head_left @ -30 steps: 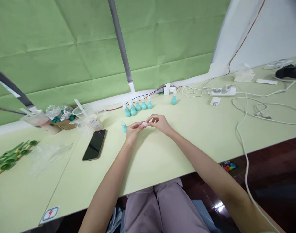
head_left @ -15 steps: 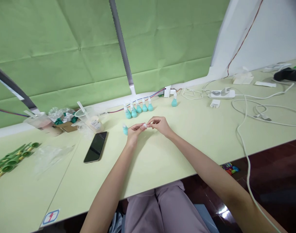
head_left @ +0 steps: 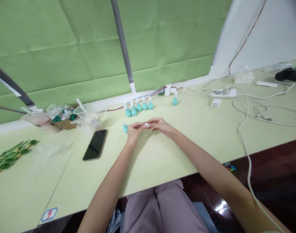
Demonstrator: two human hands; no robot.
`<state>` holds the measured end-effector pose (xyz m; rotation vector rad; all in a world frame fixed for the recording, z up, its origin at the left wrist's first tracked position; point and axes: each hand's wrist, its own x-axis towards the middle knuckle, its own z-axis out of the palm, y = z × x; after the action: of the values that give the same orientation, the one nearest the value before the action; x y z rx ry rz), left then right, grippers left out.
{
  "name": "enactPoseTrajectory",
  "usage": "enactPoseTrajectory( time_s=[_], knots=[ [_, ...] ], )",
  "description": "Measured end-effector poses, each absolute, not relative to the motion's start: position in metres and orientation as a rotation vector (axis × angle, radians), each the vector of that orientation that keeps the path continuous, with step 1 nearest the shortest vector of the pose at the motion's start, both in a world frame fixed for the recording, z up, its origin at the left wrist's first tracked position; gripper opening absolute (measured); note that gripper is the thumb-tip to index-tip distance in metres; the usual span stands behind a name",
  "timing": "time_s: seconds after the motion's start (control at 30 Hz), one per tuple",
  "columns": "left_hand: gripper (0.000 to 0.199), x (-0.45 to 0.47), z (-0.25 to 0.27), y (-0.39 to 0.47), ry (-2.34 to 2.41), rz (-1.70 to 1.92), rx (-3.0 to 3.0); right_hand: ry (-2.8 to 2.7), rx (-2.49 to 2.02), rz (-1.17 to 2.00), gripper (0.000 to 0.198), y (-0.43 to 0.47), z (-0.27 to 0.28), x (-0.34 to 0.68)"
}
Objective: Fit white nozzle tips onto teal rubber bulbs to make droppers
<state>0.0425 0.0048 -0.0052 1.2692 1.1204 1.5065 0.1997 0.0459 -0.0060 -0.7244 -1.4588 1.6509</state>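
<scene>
My left hand [head_left: 135, 130] and my right hand [head_left: 159, 125] meet above the table, both with fingers closed around a small white plastic piece [head_left: 146, 125]. Its exact kind is too small to make out. Just left of my left hand stands a teal bulb bottle [head_left: 125, 128] with a pale tip. Farther back, several teal bulb bottles with clear nozzles [head_left: 139, 106] stand close together in a line. One more teal bulb bottle [head_left: 174, 101] is apart from them to the right, by the wall.
A smartphone [head_left: 94, 145] lies left of my hands. Behind it are a plastic drink cup [head_left: 95, 121] and a small cardboard box [head_left: 67, 124]. Green plastic pieces [head_left: 10, 159] lie far left. A power strip [head_left: 222, 93] and white cable [head_left: 247, 149] occupy the right.
My right hand's fingers have closed in nearer to my left hand, around the white piece. The view has shifted slightly; the bottles keep their places.
</scene>
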Motion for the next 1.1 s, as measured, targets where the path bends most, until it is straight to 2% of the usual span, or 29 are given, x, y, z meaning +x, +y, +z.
enactPoseTrajectory(
  time_s=[0.13,0.53,0.83,0.93,1.1],
  knots=[
    [0.029,0.043,-0.006,0.004,1.093,1.498,1.327,-1.363,-0.662,1.772,0.032,0.046,-0.009,0.201],
    [0.03,0.049,-0.005,-0.001,1.127,1.556,1.312,-1.243,-0.593,1.812,0.03,0.042,-0.009,0.196],
    [0.031,0.043,-0.009,0.004,1.06,1.452,1.378,-1.304,-0.677,1.856,0.029,0.047,-0.019,0.198],
    [0.034,0.041,-0.008,0.005,1.08,1.455,1.344,-1.385,-0.746,1.735,0.031,0.046,-0.015,0.195],
    [0.04,0.042,-0.01,0.004,1.095,1.507,1.097,-1.565,-0.674,1.305,0.035,0.038,-0.001,0.188]
  ],
)
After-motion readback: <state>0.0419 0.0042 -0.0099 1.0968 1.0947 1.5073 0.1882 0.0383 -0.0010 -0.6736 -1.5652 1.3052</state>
